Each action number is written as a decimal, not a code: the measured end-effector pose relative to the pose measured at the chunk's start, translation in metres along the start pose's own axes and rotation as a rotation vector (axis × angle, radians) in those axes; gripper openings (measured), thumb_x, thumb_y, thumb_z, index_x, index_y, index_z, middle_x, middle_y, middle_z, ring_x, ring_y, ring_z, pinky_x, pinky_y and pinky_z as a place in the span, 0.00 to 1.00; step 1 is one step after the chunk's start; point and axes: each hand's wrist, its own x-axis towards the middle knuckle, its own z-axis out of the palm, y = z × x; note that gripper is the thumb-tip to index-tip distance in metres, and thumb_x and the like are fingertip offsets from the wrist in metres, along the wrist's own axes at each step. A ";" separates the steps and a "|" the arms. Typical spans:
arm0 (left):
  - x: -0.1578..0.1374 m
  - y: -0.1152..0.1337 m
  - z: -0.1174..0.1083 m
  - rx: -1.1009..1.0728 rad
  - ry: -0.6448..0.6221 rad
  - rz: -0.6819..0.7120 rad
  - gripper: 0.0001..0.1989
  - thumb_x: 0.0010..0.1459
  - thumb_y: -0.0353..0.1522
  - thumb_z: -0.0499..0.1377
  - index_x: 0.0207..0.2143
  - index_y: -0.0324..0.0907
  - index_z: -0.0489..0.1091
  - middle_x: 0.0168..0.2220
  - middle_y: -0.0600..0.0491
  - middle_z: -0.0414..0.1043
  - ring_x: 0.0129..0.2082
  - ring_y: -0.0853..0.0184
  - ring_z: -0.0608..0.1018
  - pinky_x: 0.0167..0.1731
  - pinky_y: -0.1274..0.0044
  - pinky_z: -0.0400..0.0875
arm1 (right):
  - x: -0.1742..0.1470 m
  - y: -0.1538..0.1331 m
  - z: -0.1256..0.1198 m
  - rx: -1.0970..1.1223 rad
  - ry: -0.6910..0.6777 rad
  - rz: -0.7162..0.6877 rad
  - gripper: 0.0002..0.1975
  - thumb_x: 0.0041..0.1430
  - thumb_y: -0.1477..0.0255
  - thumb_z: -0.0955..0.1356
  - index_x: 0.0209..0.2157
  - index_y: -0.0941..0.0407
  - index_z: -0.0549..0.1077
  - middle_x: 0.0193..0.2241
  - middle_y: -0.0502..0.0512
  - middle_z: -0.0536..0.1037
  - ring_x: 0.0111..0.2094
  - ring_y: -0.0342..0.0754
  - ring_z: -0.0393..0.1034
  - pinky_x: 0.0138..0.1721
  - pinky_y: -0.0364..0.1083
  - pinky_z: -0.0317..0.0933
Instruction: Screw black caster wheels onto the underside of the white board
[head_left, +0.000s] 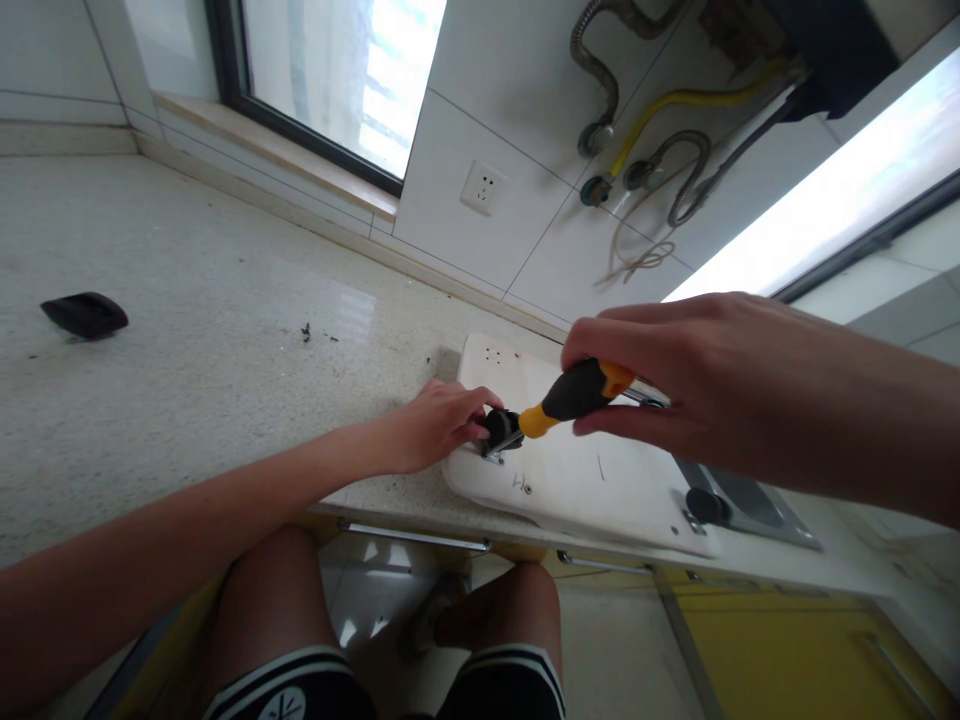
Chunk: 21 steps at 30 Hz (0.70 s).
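My right hand [637, 370] is closed around the yellow and black handle of a screwdriver [574, 393]. Its shaft slants down to the left, and the tip meets a small metal bracket under a black caster wheel [501, 428]. With thumb and fingers, my left hand [442, 425] pinches that caster from the left. The caster sits near the left end of a white board [585, 480], which lies flat on the counter. Another black caster [706, 506] is at the board's right end. Part of the board is hidden behind my right hand.
A black pointed piece [86, 315] lies far left on the speckled counter [187, 400], and dark crumbs [306, 332] lie mid-counter. A sink [757, 510] is at the right. Hoses [675, 100] and a socket [484, 188] are on the tiled wall. Drawer handles [416, 537] run below the counter edge.
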 end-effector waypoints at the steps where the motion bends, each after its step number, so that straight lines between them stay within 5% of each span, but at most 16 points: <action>1: 0.000 0.000 0.000 0.001 0.002 -0.004 0.16 0.75 0.30 0.61 0.62 0.45 0.72 0.48 0.48 0.87 0.52 0.55 0.83 0.59 0.60 0.68 | 0.000 -0.001 0.000 -0.046 -0.015 0.068 0.28 0.71 0.42 0.66 0.34 0.51 0.78 0.26 0.56 0.78 0.20 0.46 0.60 0.27 0.48 0.48; 3: 0.000 0.001 0.000 -0.003 0.006 -0.005 0.15 0.75 0.29 0.61 0.61 0.45 0.72 0.48 0.48 0.87 0.52 0.55 0.84 0.58 0.60 0.68 | 0.000 -0.003 0.000 -0.113 -0.022 0.173 0.35 0.71 0.36 0.62 0.29 0.52 0.77 0.22 0.57 0.75 0.19 0.46 0.56 0.27 0.49 0.44; 4: 0.000 0.001 0.000 -0.006 0.006 -0.004 0.15 0.75 0.29 0.60 0.62 0.45 0.72 0.48 0.48 0.87 0.52 0.55 0.84 0.58 0.60 0.68 | 0.000 -0.004 0.000 -0.103 -0.011 0.169 0.34 0.71 0.36 0.63 0.34 0.52 0.79 0.27 0.58 0.79 0.19 0.46 0.58 0.26 0.48 0.45; 6: 0.000 0.001 0.000 -0.003 0.004 -0.003 0.16 0.75 0.29 0.61 0.62 0.45 0.72 0.48 0.48 0.87 0.52 0.55 0.84 0.59 0.60 0.68 | -0.001 -0.005 0.002 -0.016 0.029 0.046 0.24 0.71 0.44 0.69 0.50 0.49 0.80 0.42 0.57 0.85 0.22 0.45 0.63 0.26 0.47 0.48; 8: 0.000 0.001 0.000 0.001 0.001 -0.005 0.16 0.75 0.29 0.61 0.63 0.45 0.72 0.48 0.48 0.87 0.52 0.55 0.83 0.59 0.59 0.67 | -0.001 -0.006 0.004 0.026 0.039 -0.072 0.19 0.70 0.52 0.72 0.55 0.47 0.77 0.45 0.55 0.85 0.23 0.43 0.64 0.26 0.46 0.48; 10: 0.000 0.001 0.000 -0.004 -0.004 -0.016 0.16 0.74 0.28 0.61 0.62 0.45 0.72 0.48 0.48 0.87 0.52 0.55 0.83 0.60 0.59 0.66 | -0.001 -0.008 0.006 -0.054 0.024 -0.055 0.18 0.72 0.51 0.68 0.46 0.49 0.79 0.32 0.54 0.81 0.20 0.42 0.55 0.25 0.46 0.44; 12: 0.000 0.001 0.000 -0.014 -0.009 -0.021 0.15 0.74 0.28 0.61 0.60 0.44 0.72 0.48 0.48 0.87 0.51 0.55 0.83 0.59 0.59 0.66 | 0.001 -0.010 0.007 -0.153 0.033 0.019 0.26 0.74 0.44 0.63 0.39 0.52 0.77 0.24 0.54 0.74 0.19 0.42 0.47 0.25 0.46 0.39; 17: 0.000 0.002 -0.001 -0.008 0.009 -0.011 0.14 0.74 0.29 0.61 0.60 0.45 0.73 0.47 0.49 0.86 0.51 0.55 0.83 0.58 0.61 0.67 | 0.004 -0.013 0.006 -0.073 0.032 -0.130 0.17 0.69 0.56 0.75 0.51 0.50 0.77 0.40 0.54 0.82 0.23 0.41 0.60 0.28 0.45 0.43; 19: 0.000 0.003 0.000 -0.005 0.004 -0.030 0.14 0.74 0.28 0.62 0.59 0.45 0.73 0.47 0.49 0.86 0.52 0.54 0.83 0.58 0.61 0.67 | 0.006 -0.014 0.006 -0.126 -0.004 -0.094 0.16 0.72 0.53 0.72 0.42 0.52 0.78 0.31 0.53 0.79 0.22 0.42 0.57 0.28 0.46 0.42; 21: 0.001 0.003 0.000 -0.008 -0.004 -0.035 0.14 0.74 0.28 0.62 0.59 0.44 0.73 0.47 0.48 0.87 0.51 0.54 0.83 0.58 0.61 0.66 | 0.006 -0.013 0.005 -0.189 -0.022 0.010 0.26 0.75 0.45 0.66 0.35 0.53 0.77 0.24 0.53 0.74 0.20 0.43 0.50 0.28 0.47 0.40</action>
